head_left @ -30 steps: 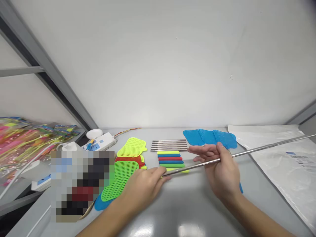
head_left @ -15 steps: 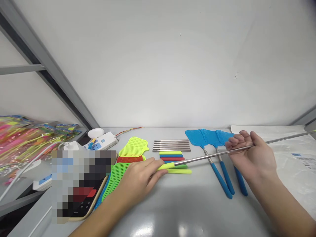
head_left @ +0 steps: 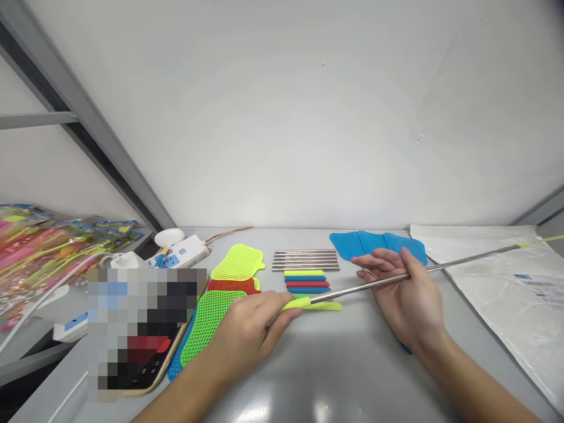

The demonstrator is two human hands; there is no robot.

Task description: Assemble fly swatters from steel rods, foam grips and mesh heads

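Note:
A telescopic fly swatter (head_left: 365, 286) slants across in front of me, with a yellow-green grip, a long steel rod and a yellow-green end running out past the right edge. My left hand (head_left: 251, 323) is closed around its grip. My right hand (head_left: 408, 294) is palm up with the rod across it, the thumb over the rod and the fingers loosely stretched. Between and behind the hands lie several coloured grip sleeves (head_left: 307, 284) and a row of steel rods (head_left: 305, 260). Behind my right hand are blue fly swatters (head_left: 370, 244), their handles mostly hidden.
Left of my left hand are loose swatter heads in green (head_left: 214, 320), yellow (head_left: 238, 262) and red (head_left: 233, 285). A phone (head_left: 152, 379), partly pixelated, and a power strip (head_left: 187, 251) sit further left. White plastic packaging (head_left: 497, 305) covers the right side. Bagged goods (head_left: 48, 247) fill the left shelf.
My right hand has moved left along the rod, toward my left hand. The swatter's far yellow-green end has come further into view. My left hand stays on the grip.

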